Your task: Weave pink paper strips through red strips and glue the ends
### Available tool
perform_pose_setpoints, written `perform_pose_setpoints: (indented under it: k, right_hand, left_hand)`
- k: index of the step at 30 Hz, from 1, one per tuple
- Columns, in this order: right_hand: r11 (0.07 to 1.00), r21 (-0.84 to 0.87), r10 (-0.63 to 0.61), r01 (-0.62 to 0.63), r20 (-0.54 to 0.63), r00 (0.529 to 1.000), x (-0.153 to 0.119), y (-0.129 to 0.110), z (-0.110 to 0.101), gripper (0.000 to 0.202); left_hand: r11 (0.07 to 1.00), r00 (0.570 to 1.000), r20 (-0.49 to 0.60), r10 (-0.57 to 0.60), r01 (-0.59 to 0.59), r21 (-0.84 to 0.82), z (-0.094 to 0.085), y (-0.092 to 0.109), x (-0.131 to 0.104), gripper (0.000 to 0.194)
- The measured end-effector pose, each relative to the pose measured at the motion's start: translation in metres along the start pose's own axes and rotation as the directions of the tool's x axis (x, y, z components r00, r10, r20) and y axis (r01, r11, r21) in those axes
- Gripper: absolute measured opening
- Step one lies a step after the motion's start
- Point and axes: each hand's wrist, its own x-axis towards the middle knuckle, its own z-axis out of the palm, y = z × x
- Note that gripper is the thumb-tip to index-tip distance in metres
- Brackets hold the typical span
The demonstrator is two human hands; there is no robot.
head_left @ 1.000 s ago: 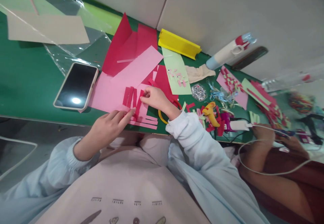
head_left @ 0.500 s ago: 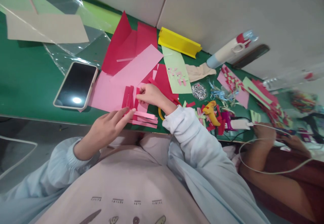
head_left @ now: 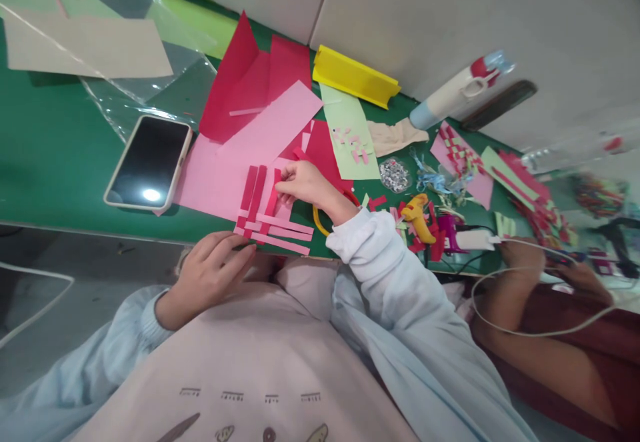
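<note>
While the right hand (head_left: pixel 303 183) is pinching a red strip (head_left: pixel 273 193) that is crossing pink strips (head_left: pixel 293 233), the left hand (head_left: pixel 211 270) is hovering loosely uncurled by the worktop (head_left: pixel 60 162).

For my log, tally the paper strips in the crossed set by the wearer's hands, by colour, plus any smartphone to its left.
Red paper strips: 3 (one at the fingertips of the right hand)
Pink paper strips: 3
Smartphone: 1
Total: 7
</note>
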Motion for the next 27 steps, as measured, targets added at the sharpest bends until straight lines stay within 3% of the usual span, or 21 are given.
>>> perform_pose_setpoints:
  k: [5,12,22,27]
  right_hand:
    - [0.992,0.127,0.001,0.001,-0.020,1.000,-0.004,-0.001,0.004,0.025]
    - [0.982,0.185,-0.029,0.035,-0.033,0.999,-0.002,0.003,0.005,0.023]
    - [0.982,0.172,-0.081,0.079,0.004,0.997,0.007,0.006,0.006,0.019]
    - [0.978,-0.060,-0.201,0.200,-0.013,0.979,0.017,0.009,0.006,0.015]
  left_hand:
    - [0.982,0.980,-0.069,-0.186,0.188,0.029,0.012,0.012,0.010,0.024]
    - [0.907,0.906,-0.082,-0.416,0.420,0.036,0.024,0.021,0.018,0.028]
    - [0.900,0.898,-0.078,-0.432,0.435,0.022,0.023,0.021,0.019,0.018]
    - [0.898,0.896,-0.074,-0.438,0.439,0.002,0.023,0.022,0.019,0.018]
